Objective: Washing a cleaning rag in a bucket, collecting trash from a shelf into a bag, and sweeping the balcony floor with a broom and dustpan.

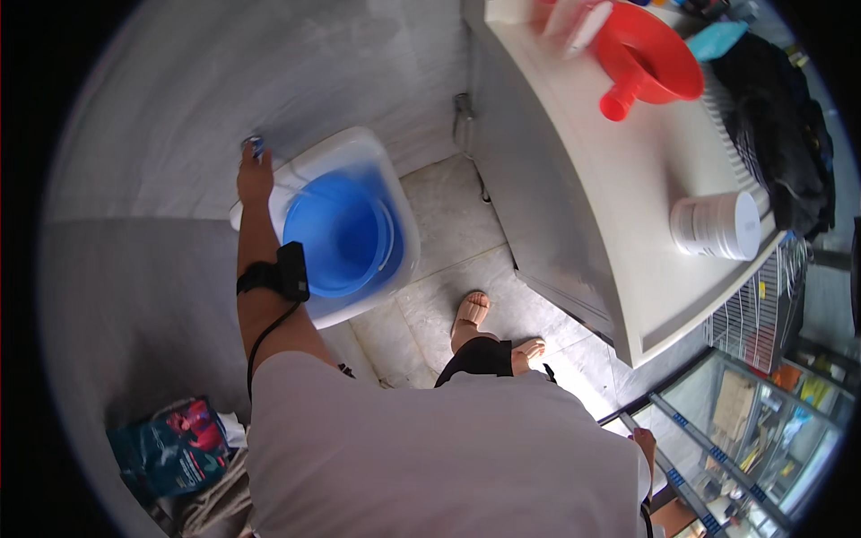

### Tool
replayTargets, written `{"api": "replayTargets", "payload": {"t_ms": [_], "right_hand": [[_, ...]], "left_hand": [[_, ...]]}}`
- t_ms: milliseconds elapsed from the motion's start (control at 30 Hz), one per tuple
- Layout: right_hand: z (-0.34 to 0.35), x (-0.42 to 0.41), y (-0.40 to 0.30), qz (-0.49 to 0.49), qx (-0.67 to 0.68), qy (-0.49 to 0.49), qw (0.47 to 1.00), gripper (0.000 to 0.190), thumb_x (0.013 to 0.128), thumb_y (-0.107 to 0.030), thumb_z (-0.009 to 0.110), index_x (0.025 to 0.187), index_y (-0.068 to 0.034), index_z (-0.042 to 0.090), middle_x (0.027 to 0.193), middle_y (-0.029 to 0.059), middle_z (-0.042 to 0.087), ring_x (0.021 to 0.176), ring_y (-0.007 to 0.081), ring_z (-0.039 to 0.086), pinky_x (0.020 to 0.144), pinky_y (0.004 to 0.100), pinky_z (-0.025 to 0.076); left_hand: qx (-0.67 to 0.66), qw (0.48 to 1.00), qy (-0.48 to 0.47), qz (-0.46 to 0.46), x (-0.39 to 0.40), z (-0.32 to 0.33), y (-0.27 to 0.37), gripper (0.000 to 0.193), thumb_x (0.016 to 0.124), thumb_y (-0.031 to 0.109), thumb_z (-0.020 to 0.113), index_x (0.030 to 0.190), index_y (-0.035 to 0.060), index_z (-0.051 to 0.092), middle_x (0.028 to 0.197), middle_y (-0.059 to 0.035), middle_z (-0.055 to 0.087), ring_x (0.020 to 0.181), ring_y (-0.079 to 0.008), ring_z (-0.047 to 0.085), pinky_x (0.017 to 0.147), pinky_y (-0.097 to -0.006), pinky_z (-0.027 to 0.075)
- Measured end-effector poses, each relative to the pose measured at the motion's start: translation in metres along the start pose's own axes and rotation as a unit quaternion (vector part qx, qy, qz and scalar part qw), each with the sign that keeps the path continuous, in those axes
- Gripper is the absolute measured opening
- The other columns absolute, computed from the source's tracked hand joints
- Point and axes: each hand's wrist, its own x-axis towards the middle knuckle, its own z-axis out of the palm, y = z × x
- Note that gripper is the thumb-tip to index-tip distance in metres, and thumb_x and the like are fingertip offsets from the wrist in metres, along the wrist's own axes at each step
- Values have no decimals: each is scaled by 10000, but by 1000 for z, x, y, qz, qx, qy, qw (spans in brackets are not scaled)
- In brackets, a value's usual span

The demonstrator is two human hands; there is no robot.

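At the grey wall, my left hand reaches up with its fingers at a metal tap, which they partly cover. Below and right of the hand, a blue plastic bucket stands inside a white basin. The bucket's pale handle hangs along its right side. Thin pale streaks cross its upper rim; I cannot tell if they are water. My right hand is low at my right side, by a metal-framed glass door; whether it grips the frame is unclear.
A red funnel and a white lidded tub rest on a white-topped appliance. Dark cloth and a wire rack are beyond it. A dark green printed bag lies at lower left. Tiles cover the floor.
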Motion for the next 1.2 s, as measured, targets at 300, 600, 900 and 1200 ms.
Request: {"api": "replayTargets", "payload": {"t_ms": [300, 600, 900, 1200], "right_hand": [[27, -10, 87, 52, 94, 78, 991, 202, 793, -224, 513, 891, -49, 543, 723, 64, 578, 588, 136, 571, 478, 237, 425], [60, -53, 159, 129, 188, 128, 965, 189, 774, -156, 520, 874, 0, 561, 704, 86, 577, 607, 147, 558, 548, 265, 441], [165, -67, 281, 251, 477, 86, 838, 224, 771, -238, 530, 892, -50, 541, 731, 55, 586, 592, 147, 576, 520, 271, 434], [193, -90, 376, 355, 448, 66, 818, 231, 744, -204, 554, 853, -1, 572, 666, 81, 582, 536, 168, 575, 447, 274, 434]], "left_hand": [[-101, 982, -126, -102, -15, -19, 56, 352, 803, 411, 454, 908, 101, 584, 884, -151, 591, 839, -338, 544, 693, -398, 418], [119, 986, -111, -35, -44, -25, 133, 324, 784, 349, 462, 899, 89, 618, 858, -116, 611, 802, -305, 575, 694, -425, 460], [195, 789, -351, 465, -240, 99, 194, 434, 681, 423, 580, 981, 109, 577, 915, -177, 556, 891, -338, 524, 778, -431, 410], [-21, 808, -447, 382, -364, 33, 368, 413, 688, 350, 590, 940, 23, 573, 883, -199, 572, 856, -300, 545, 788, -362, 411]]}}
